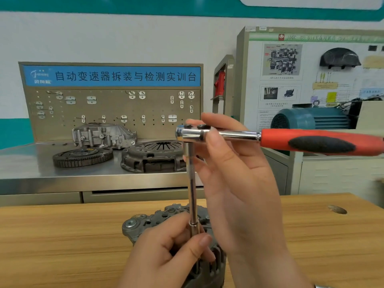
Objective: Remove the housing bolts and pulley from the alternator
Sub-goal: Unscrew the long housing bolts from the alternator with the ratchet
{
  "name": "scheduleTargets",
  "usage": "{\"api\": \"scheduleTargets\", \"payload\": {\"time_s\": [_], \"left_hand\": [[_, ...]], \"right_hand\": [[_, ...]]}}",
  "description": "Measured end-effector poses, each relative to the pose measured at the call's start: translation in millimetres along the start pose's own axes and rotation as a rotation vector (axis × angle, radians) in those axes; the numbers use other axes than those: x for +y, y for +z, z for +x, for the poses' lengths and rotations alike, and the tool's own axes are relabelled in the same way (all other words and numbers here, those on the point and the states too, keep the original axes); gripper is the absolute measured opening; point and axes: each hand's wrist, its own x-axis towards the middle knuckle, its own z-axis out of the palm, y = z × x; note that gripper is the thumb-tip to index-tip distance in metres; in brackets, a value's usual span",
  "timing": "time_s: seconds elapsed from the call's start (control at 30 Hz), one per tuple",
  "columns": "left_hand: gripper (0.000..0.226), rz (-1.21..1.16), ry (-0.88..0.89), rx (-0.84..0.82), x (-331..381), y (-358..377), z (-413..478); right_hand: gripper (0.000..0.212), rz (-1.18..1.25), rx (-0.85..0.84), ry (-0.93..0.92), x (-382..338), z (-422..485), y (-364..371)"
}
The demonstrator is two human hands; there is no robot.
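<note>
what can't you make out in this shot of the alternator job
Head view: lower tip of the extension bar and any bolt under it, hidden by the left hand.
Alternator: lower part covered by the hands and cut by the bottom edge; no pulley shows.
Ratchet: handle end cut by the right edge; right hand covers part of its head.
Poster text: too small and blurred.
</note>
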Motion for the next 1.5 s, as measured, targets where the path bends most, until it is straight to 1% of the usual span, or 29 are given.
{"api": "scheduleTargets", "payload": {"time_s": [0.1,0.13,0.2,0.23,0.3,0.4,0.47,0.53,0.63,0.67,0.73,0.8,0.83,0.93,1.0,1.03,1.1,1.17,1.23,1.3,1.37,1.47,1.5], "left_hand": [[0.048,-0.010,0.022,-0.004,1.7,0.1,-0.8],[0.046,-0.025,0.019,-0.017,2.0,-0.2,-1.0],[0.034,-0.013,0.017,-0.031,2.5,-1.8,-0.6],[0.029,-0.006,0.014,-0.034,2.1,-2.3,-0.4],[0.027,-0.007,0.012,-0.031,0.7,-2.3,-0.6],[0.032,-0.026,-0.015,-0.014,-0.4,-1.0,-0.9],[0.034,-0.040,-0.027,-0.018,-0.4,-0.8,-1.0],[0.037,-0.023,-0.008,-0.026,-0.2,-1.2,-1.0],[0.047,-0.021,0.029,-0.023,1.1,-1.4,-1.1],[0.046,-0.014,0.030,-0.032,1.8,-1.3,-1.3],[0.038,0.026,0.040,-0.033,2.0,-1.2,-0.6],[0.028,0.033,0.038,-0.018,1.3,-1.8,0.1],[0.027,0.027,0.025,-0.015,0.5,-1.9,0.3],[0.031,0.018,-0.013,-0.020,0.8,-0.7,0.4],[0.033,0.019,-0.024,-0.008,1.3,0.4,0.4],[0.034,0.025,-0.021,-0.001,1.5,0.8,0.5],[0.036,0.037,-0.011,0.006,0.4,0.6,0.0],[0.039,0.021,0.009,-0.006,1.5,-0.2,-0.2],[0.035,0.034,0.025,-0.014,3.6,-0.8,0.2],[0.031,0.057,0.032,-0.008,4.3,-1.2,1.3],[0.031,0.021,0.004,-0.006,4.6,-0.6,1.4],[0.034,0.013,-0.040,-0.009,5.6,0.2,1.8],[0.035,0.020,-0.047,-0.009,5.4,0.4,2.2]], "right_hand": [[0.021,0.177,-0.004,0.106,-1.1,1.2,-1.0],[0.023,0.242,-0.009,0.136,-1.5,2.0,-1.8],[0.025,0.310,-0.023,0.176,-2.4,3.3,-2.8],[0.025,0.320,-0.032,0.180,-2.5,3.5,-2.8],[0.024,0.288,-0.053,0.147,-2.3,2.9,-1.5],[0.016,0.069,-0.049,0.029,-1.6,0.6,0.2],[0.015,0.007,-0.054,-0.019,-1.4,-0.3,0.7],[0.015,0.046,-0.039,0.023,-1.5,0.1,0.8],[0.023,0.250,-0.059,0.133,-2.2,1.3,-0.2],[0.026,0.303,-0.065,0.156,-2.4,1.8,-0.7],[0.029,0.340,-0.064,0.170,-2.5,2.2,-1.5],[0.029,0.312,-0.069,0.141,-1.9,1.7,-1.2],[0.026,0.260,-0.069,0.112,-1.4,1.2,-0.7],[0.020,0.003,-0.039,-0.034,-1.3,-0.2,0.6],[0.019,-0.057,-0.037,-0.096,-1.5,-1.0,1.7],[0.019,-0.050,-0.029,-0.085,-1.4,-0.9,1.9],[0.019,0.011,-0.013,0.004,-0.6,0.0,1.3],[0.020,0.173,-0.019,0.119,-0.3,1.8,-0.8],[0.025,0.321,-0.016,0.203,-0.3,4.4,-3.1],[0.026,0.355,-0.007,0.221,0.6,5.1,-3.9],[0.020,0.277,0.004,0.158,2.2,4.2,-3.4],[0.016,-0.011,0.034,-0.043,1.2,2.5,-1.3],[0.015,-0.070,0.032,-0.098,0.8,2.2,-0.8]]}}
